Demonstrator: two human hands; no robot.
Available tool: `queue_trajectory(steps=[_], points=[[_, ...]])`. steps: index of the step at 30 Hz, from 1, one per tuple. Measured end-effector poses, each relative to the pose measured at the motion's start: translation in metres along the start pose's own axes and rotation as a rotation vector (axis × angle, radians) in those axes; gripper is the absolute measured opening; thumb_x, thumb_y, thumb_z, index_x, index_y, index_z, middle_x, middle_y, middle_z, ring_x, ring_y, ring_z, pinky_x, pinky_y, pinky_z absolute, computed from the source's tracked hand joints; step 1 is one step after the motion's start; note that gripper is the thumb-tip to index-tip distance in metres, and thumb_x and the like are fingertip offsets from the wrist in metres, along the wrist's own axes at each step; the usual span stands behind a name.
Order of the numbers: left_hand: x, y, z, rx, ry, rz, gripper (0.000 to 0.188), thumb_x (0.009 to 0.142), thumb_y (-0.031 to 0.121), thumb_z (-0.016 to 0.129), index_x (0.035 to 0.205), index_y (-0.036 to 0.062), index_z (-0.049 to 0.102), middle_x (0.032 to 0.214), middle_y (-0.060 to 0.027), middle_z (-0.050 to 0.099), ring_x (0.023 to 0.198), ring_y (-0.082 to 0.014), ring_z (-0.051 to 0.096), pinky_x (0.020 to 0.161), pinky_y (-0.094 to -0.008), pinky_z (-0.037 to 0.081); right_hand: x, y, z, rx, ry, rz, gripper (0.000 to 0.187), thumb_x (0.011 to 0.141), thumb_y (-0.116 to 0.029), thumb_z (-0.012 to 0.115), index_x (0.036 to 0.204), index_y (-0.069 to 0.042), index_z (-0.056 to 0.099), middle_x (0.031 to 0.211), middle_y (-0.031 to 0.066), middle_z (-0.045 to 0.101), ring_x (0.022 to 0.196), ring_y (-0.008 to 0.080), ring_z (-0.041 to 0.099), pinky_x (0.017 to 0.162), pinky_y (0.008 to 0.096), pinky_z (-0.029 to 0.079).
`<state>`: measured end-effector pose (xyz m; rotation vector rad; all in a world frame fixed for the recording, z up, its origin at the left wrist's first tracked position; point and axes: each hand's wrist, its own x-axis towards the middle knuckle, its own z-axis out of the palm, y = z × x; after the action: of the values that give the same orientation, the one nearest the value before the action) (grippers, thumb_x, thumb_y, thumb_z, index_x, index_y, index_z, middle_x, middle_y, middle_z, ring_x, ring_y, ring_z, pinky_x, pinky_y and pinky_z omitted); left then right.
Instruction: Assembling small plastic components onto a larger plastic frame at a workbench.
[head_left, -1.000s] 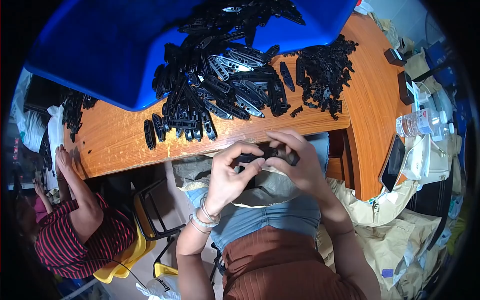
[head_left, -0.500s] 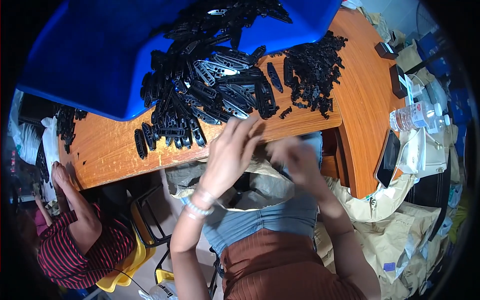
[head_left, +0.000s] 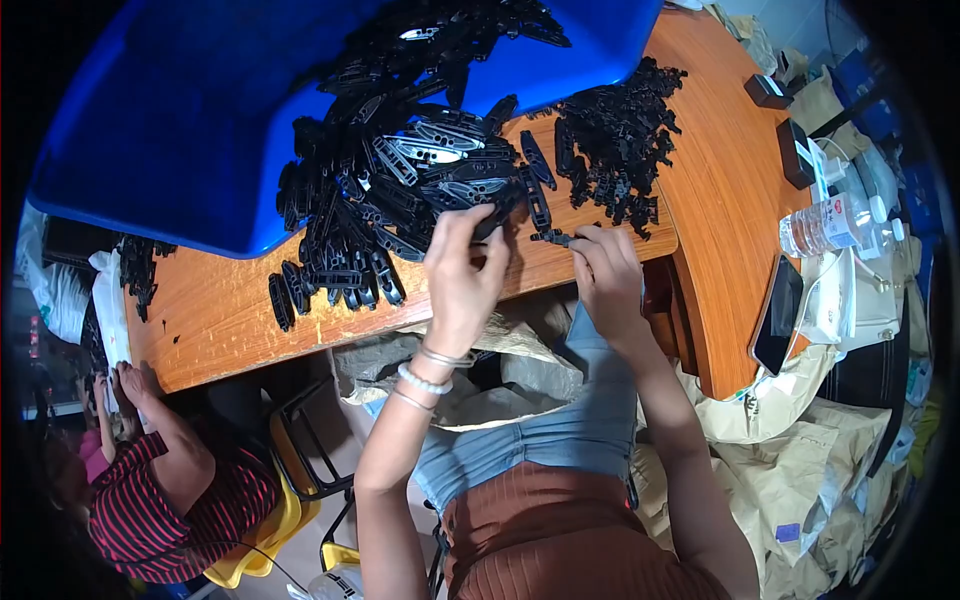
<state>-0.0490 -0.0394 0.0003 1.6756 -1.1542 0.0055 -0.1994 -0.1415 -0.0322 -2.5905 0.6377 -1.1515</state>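
At the near edge of the heap of long, oval black plastic parts (head_left: 400,190), my left hand (head_left: 462,265) has its fingers closed on one black plastic part (head_left: 488,226), mostly covered by the fingers. My right hand (head_left: 608,272) pinches a small black plastic clip (head_left: 550,237) just above the wooden table (head_left: 230,325). A separate pile of small black clips (head_left: 625,140) lies beyond the right hand. One oval part (head_left: 537,160) rests between the two piles.
A big blue bin (head_left: 150,130) lies tipped toward the table, parts spilling out. An open sack (head_left: 520,390) sits at my lap. To the right are a water bottle (head_left: 825,228) and a phone (head_left: 776,315). A person in a striped top (head_left: 185,510) sits at left.
Both hands have moved up from the table's front edge over the sack to the piles. Black parts are now in the fingers of each.
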Motion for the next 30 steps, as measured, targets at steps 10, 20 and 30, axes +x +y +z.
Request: queue_trajectory(steps=[10, 20, 30], points=[[-0.032, 0.001, -0.041, -0.751, -0.140, -0.534, 0.028, 0.083, -0.008, 0.058, 0.111, -0.0070, 0.054, 0.091, -0.0142, 0.066, 0.077, -0.0169, 0.066, 0.070, -0.0256, 0.056, 0.013, -0.001, -0.001, -0.065, -0.003, 0.012, 0.020, 0.071, 0.003, 0.065, 0.091, 0.001, 0.061, 0.093, 0.0116, 0.057, 0.090, 0.0286, 0.053, 0.076, 0.0367, 0.042], [-0.039, 0.019, -0.045, -0.727, -0.271, -0.541, 0.023, 0.083, -0.009, 0.057, 0.106, -0.0090, 0.054, 0.085, -0.0138, 0.066, 0.080, -0.0200, 0.068, 0.071, -0.0250, 0.056, 0.018, -0.052, -0.019, 0.508, -0.032, -0.019, 0.022, 0.071, 0.007, 0.065, 0.090, -0.003, 0.065, 0.084, 0.0090, 0.061, 0.073, 0.0241, 0.055, 0.064, 0.0317, 0.044], [-0.045, 0.024, -0.046, -0.716, -0.222, -0.600, 0.018, 0.080, -0.009, 0.061, 0.096, -0.0061, 0.053, 0.081, -0.0082, 0.063, 0.069, -0.0139, 0.065, 0.061, -0.0198, 0.053, 0.018, -0.067, -0.027, 0.603, -0.177, 0.167, 0.025, 0.073, 0.002, 0.067, 0.099, 0.001, 0.064, 0.084, 0.0070, 0.060, 0.071, 0.0168, 0.053, 0.061, 0.0269, 0.042]])
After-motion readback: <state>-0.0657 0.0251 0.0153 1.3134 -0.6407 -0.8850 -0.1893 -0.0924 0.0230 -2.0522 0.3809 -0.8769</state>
